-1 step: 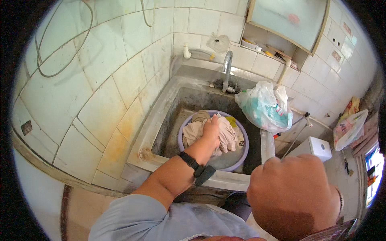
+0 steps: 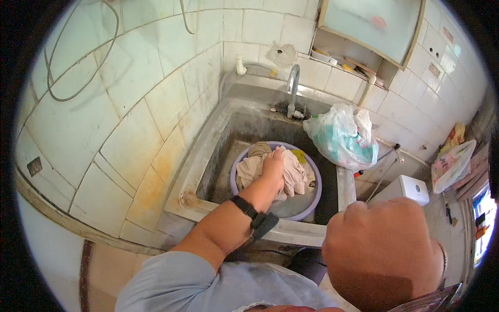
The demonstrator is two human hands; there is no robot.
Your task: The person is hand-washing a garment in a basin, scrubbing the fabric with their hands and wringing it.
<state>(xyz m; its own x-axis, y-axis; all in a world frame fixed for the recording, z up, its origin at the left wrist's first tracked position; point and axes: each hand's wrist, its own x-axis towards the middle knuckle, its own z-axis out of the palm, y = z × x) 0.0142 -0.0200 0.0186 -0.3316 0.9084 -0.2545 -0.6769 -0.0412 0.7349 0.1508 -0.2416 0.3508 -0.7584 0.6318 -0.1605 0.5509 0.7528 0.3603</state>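
A round lavender basin [image 2: 318, 190] of water stands inside the grey stone sink [image 2: 189, 190]. Soaked beige cloth [image 2: 249, 171] is bunched up in it, with a darker tan piece [image 2: 258, 150] at the back and a small yellow-green patch [image 2: 298, 155] beside it. My left hand [image 2: 273, 167] reaches into the basin and grips the beige cloth, its fingertips partly hidden by the folds. My right hand [image 2: 382, 244] is raised close to the camera as a closed fist, right of the sink's front edge. Nothing sticks out of the fist; its palm side is turned away.
A curved metal faucet [image 2: 293, 86] rises behind the basin. On the sink's right rim sits a bulging plastic bag [image 2: 343, 138] with teal contents. A white toilet tank [image 2: 410, 190] stands to the right, and a cabinet [image 2: 371, 28] hangs above. Tiled wall [image 2: 119, 151] borders the left side.
The right fist has shifted very slightly to the right. My left hand and the cloth have stayed in place.
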